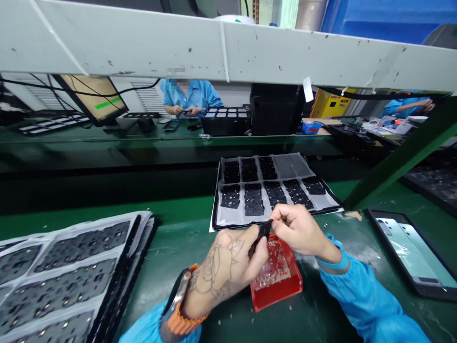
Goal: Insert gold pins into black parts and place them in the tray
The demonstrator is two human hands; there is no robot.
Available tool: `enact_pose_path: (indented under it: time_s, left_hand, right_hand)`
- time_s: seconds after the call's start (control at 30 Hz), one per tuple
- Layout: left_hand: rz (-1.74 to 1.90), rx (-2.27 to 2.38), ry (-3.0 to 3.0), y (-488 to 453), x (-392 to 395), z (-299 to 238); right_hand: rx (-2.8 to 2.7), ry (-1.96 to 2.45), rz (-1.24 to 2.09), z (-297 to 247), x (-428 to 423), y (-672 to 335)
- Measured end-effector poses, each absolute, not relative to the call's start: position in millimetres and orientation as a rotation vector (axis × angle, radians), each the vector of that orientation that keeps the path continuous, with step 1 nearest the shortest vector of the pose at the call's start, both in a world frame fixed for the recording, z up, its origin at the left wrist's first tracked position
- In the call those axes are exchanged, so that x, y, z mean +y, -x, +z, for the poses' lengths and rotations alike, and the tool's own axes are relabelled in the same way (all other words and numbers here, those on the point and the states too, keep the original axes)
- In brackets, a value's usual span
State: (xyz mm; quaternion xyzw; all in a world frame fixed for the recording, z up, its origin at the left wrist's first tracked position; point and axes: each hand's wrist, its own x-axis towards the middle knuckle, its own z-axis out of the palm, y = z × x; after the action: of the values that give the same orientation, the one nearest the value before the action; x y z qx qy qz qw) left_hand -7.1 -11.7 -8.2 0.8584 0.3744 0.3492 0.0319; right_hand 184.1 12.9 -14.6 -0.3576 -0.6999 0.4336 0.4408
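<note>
My left hand [232, 257] is closed around a small black part [264, 231], most of it hidden by the fingers. My right hand [298, 231] pinches at the upper end of that part; anything tiny between its fingertips is too small to make out. Just below both hands is a red bin [276, 296] with many tiny pale pieces [276, 271] in it. Beyond them lies a tray [223, 221] lined with translucent sheeting, holding flat black perforated plates [253, 199] in two rows.
To the left is a stack of trays [137, 238] with similar dark plates. A black tray with pale green phone-like panels [416, 252] lies at right. A green post [400, 155] slants down beside it, and a grey shelf beam [160, 47] crosses above. Co-workers in blue [193, 95] sit beyond.
</note>
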Motion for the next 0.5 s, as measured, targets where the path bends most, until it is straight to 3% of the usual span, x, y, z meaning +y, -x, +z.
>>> enact_pose_path:
  time_s: [0.5]
  left_hand:
    - [0.971, 0.901, -2.19, 16, -3, 8]
  right_hand:
    - [-1.642, 0.754, 1.315, 0, 4, -187]
